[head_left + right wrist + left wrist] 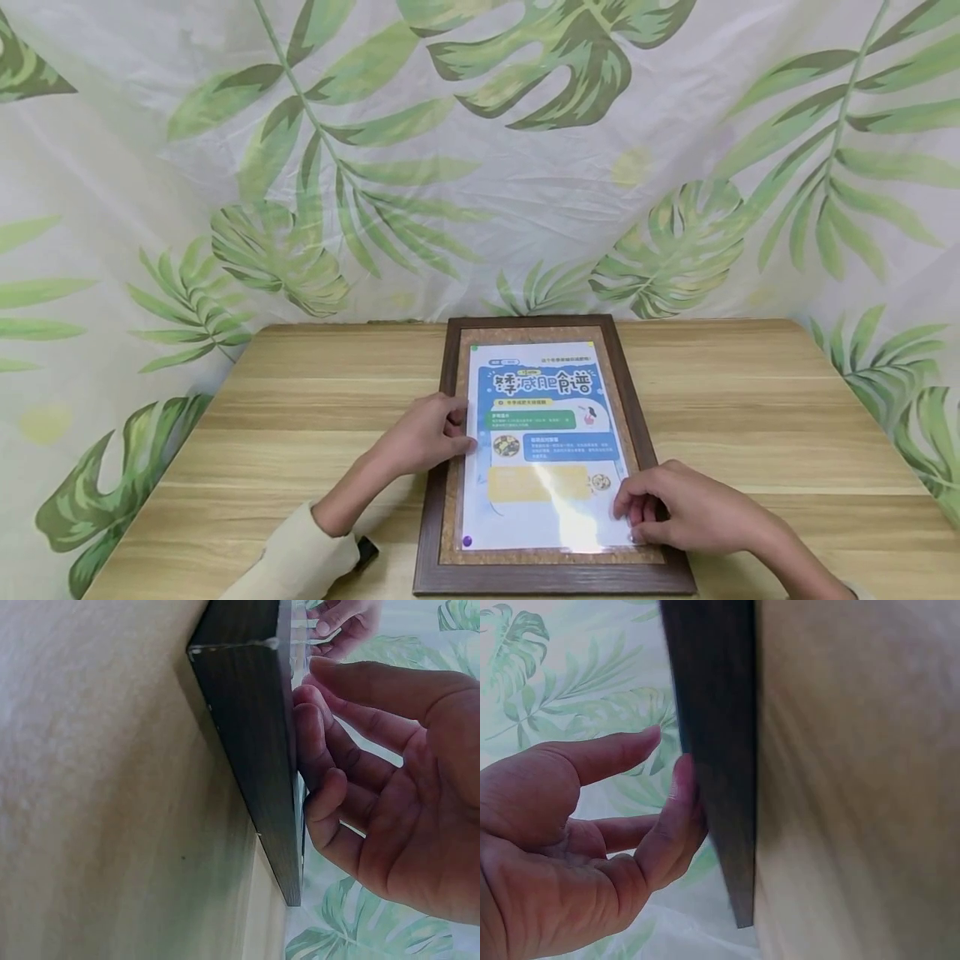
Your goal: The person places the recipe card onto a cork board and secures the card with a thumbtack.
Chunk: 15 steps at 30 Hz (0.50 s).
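A cork board [555, 557] in a dark brown wooden frame [555, 578] lies on the table. On it is a glossy printed sheet [510, 523] with blue, green and yellow blocks. A green pin [475, 348], a yellow pin [590, 343] and a purple pin [467, 541] sit at three of its corners. My left hand [427, 433] rests loosely at the sheet's left edge, thumb and fingers apart. Near the lower right corner, my right hand [686, 508] touches the sheet with bent fingers and hides part of that corner. No held thing shows in either hand.
The wood-grain table [300, 433] extends on both sides of the board. A small black object [365, 552] lies beside my left sleeve [307, 550]. Behind the table hangs a white cloth [540, 208] printed with green leaves.
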Each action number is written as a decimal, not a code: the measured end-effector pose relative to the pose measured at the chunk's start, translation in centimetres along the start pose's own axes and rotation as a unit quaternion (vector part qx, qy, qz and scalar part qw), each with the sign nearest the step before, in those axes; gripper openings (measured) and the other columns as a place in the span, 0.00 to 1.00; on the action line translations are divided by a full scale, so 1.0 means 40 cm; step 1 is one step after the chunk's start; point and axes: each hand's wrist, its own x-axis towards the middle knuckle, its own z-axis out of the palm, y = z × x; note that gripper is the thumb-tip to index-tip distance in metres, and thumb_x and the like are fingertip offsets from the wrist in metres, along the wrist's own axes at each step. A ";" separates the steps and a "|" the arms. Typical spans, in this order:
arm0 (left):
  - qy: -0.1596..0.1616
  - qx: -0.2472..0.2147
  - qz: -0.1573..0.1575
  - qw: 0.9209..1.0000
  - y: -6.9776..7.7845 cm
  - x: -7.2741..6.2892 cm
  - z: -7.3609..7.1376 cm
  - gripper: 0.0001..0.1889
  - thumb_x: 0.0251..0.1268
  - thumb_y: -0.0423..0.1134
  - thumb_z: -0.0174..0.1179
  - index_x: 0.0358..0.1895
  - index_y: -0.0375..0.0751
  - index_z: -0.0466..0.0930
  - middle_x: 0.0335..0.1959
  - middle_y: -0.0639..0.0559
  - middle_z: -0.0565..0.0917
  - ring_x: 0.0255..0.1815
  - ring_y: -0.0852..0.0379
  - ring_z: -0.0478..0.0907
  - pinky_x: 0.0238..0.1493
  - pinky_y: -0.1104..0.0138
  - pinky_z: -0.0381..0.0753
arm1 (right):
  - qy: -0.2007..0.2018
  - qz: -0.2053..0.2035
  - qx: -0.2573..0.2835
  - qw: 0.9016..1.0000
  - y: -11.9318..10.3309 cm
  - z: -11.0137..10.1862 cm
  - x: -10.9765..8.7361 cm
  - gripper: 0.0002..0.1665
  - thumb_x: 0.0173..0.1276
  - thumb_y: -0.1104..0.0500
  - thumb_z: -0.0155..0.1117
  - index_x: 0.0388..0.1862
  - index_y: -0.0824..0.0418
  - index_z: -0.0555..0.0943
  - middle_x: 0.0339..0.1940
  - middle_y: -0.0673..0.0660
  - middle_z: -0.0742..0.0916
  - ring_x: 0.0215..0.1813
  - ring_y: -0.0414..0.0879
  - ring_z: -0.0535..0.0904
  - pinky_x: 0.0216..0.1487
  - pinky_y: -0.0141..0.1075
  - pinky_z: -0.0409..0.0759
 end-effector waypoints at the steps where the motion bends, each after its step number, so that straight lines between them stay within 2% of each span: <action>1: 0.001 0.002 -0.002 1.000 0.000 -0.002 -0.004 0.14 0.65 0.33 0.76 0.48 0.29 0.84 0.35 0.46 0.78 0.32 0.57 0.73 0.30 0.69 0.71 | 0.003 0.002 -0.002 1.000 -0.001 -0.002 -0.001 0.08 0.71 0.63 0.75 0.44 0.50 0.87 0.31 0.37 0.84 0.34 0.26 0.76 0.34 0.27 0.81; 2: 0.003 0.004 -0.005 1.000 0.000 -0.004 -0.009 0.13 0.66 0.34 0.76 0.45 0.30 0.84 0.34 0.45 0.78 0.31 0.57 0.73 0.29 0.69 0.71 | 0.006 0.005 -0.005 1.000 -0.002 -0.004 -0.003 0.07 0.72 0.62 0.74 0.44 0.50 0.87 0.31 0.37 0.84 0.33 0.26 0.76 0.34 0.27 0.81; 4: 0.008 0.016 -0.010 1.000 0.000 -0.007 -0.018 0.13 0.67 0.35 0.75 0.46 0.31 0.84 0.34 0.45 0.78 0.30 0.56 0.72 0.27 0.69 0.70 | 0.016 0.016 -0.013 1.000 -0.004 -0.009 -0.006 0.06 0.73 0.61 0.75 0.45 0.51 0.87 0.32 0.37 0.85 0.34 0.26 0.77 0.34 0.27 0.81; 6: 0.017 0.030 -0.017 0.999 -0.001 -0.010 -0.027 0.18 0.69 0.36 0.74 0.55 0.28 0.84 0.37 0.44 0.79 0.32 0.56 0.73 0.28 0.69 0.72 | 0.028 0.030 -0.021 0.999 -0.007 -0.015 -0.007 0.06 0.73 0.60 0.74 0.46 0.52 0.88 0.33 0.37 0.85 0.35 0.27 0.77 0.35 0.28 0.81; 10: 0.038 0.067 -0.016 0.997 -0.003 -0.020 -0.044 0.32 0.70 0.40 0.74 0.71 0.27 0.77 0.48 0.39 0.84 0.42 0.51 0.82 0.37 0.64 0.83 | 0.069 0.049 -0.061 0.995 -0.016 -0.023 -0.009 0.08 0.73 0.59 0.75 0.49 0.55 0.88 0.36 0.37 0.85 0.37 0.28 0.76 0.36 0.30 0.81; 12: 0.050 0.086 -0.010 0.995 -0.006 -0.025 -0.052 0.35 0.71 0.43 0.73 0.74 0.27 0.74 0.55 0.35 0.84 0.49 0.45 0.85 0.44 0.58 0.88 | 0.100 0.062 -0.099 0.988 -0.023 -0.025 -0.008 0.10 0.72 0.58 0.76 0.50 0.54 0.88 0.37 0.38 0.85 0.38 0.30 0.77 0.38 0.31 0.81; 15: 0.071 0.116 0.003 0.991 -0.011 -0.035 -0.063 0.38 0.73 0.48 0.72 0.76 0.27 0.71 0.65 0.30 0.81 0.60 0.36 0.84 0.57 0.48 0.88 | 0.152 0.091 -0.165 0.970 -0.032 -0.025 -0.007 0.15 0.72 0.55 0.76 0.56 0.53 0.88 0.46 0.43 0.88 0.47 0.38 0.84 0.46 0.39 0.86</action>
